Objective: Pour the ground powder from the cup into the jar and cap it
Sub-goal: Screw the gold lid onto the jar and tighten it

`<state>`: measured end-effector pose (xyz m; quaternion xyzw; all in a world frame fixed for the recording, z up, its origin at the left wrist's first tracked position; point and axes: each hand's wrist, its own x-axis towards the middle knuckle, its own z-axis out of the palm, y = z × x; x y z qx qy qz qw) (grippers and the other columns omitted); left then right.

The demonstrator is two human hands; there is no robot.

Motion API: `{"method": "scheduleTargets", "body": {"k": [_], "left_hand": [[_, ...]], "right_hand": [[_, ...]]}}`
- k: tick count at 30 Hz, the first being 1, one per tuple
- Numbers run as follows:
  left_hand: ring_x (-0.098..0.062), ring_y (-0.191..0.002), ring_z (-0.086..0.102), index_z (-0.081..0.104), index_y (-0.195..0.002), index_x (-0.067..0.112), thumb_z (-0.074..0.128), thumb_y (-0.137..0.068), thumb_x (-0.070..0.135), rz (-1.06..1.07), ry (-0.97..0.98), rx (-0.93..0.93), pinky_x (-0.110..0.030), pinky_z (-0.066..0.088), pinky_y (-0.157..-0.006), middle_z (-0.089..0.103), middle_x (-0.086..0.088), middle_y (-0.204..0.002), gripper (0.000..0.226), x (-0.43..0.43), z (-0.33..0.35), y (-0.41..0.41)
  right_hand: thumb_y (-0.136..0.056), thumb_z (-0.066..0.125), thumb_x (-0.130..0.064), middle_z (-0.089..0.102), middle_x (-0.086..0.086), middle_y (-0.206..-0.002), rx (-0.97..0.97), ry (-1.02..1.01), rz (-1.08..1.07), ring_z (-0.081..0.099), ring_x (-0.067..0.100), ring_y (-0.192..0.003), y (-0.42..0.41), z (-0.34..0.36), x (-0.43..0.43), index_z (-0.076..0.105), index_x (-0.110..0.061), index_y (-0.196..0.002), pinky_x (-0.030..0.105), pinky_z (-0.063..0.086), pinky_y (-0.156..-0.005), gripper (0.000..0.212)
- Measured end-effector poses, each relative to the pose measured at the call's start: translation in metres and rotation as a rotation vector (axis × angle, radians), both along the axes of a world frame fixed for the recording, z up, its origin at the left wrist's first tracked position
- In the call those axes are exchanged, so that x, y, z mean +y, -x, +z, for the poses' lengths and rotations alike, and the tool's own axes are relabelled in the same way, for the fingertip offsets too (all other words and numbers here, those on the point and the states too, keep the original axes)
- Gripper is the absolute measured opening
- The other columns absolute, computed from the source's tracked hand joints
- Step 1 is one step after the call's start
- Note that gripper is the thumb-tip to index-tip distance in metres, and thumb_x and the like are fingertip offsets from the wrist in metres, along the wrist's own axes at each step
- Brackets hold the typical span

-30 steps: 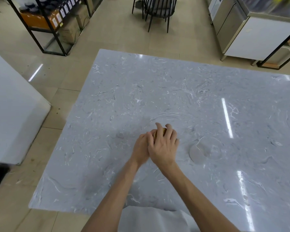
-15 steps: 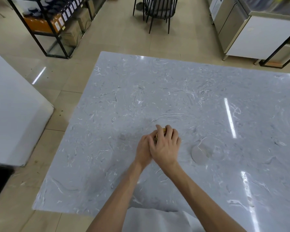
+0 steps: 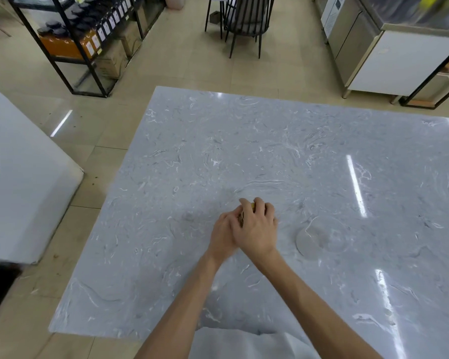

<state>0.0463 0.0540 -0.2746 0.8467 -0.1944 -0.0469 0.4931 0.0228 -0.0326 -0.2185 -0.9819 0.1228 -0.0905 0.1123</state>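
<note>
Both hands meet near the middle of the grey marbled table [image 3: 244, 141], closed together over one small object. The right hand [image 3: 257, 229] lies on top, fingers curled down over a yellow-gold cap [image 3: 252, 205] of which only a sliver shows between the fingertips. The left hand [image 3: 222, 235] sits just under and to the left of it, wrapped around the side of the jar [image 3: 242, 216] — a thin strip of its wall with ribbed lines is all that shows between the two hands. The jar seems to stand upright on the table, its long axis vertical and the cap end up, though the hands cover nearly all of it. What is inside cannot be seen, nor whether the cap is fully seated.

Just to the right of the hands, near but not touching, lies a clear cup [image 3: 319, 237] on the table. It looks tipped on its side, with its round pale base toward the hands and its open mouth pointing away to the right; the glass is so transparent that the tilt is hard to be sure of. No powder shows in it.

Beyond the table's far edge stand a black wire chair [image 3: 244, 19], a black metal shelf [image 3: 70, 40] carrying dark-lidded jars with labels, and a steel-and-white cabinet [image 3: 389, 58] at the right.
</note>
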Motion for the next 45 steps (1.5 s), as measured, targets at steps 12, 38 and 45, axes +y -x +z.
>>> {"method": "scheduleTargets", "body": {"k": [12,38,45], "left_hand": [[-0.013,-0.093,0.062,0.06,-0.118,0.03,0.063,-0.084,0.041,0.158,-0.006,0.067,-0.036,0.054,-0.081,0.069,0.015,-0.101,0.037,-0.01,-0.012,0.006],[-0.011,-0.084,0.072,0.067,-0.097,0.033,0.077,-0.071,0.023,-0.18,0.166,0.195,-0.034,0.058,-0.064,0.074,0.007,-0.088,0.03,0.011,0.001,-0.006],[-0.006,-0.072,0.066,0.062,-0.088,0.03,0.066,-0.072,0.036,0.014,-0.05,0.079,-0.036,0.058,-0.065,0.068,0.011,-0.078,0.018,-0.004,0.003,0.005]], "right_hand": [[-0.094,0.052,-0.018,0.064,0.004,-0.109,-0.294,-0.219,0.073,0.058,0.028,-0.096,0.008,-0.014,-0.013,0.07,-0.015,-0.1,0.04,0.051,-0.072,0.02],[-0.087,0.063,-0.018,0.069,0.001,-0.105,-0.281,-0.03,0.917,0.063,0.022,-0.099,-0.011,-0.008,-0.069,0.071,-0.014,-0.087,0.034,0.047,-0.084,0.009],[-0.085,0.06,-0.021,0.068,-0.004,-0.089,-0.367,-0.055,0.412,0.064,0.02,-0.087,-0.001,-0.021,-0.031,0.068,-0.016,-0.081,0.035,0.046,-0.071,0.01]]}}
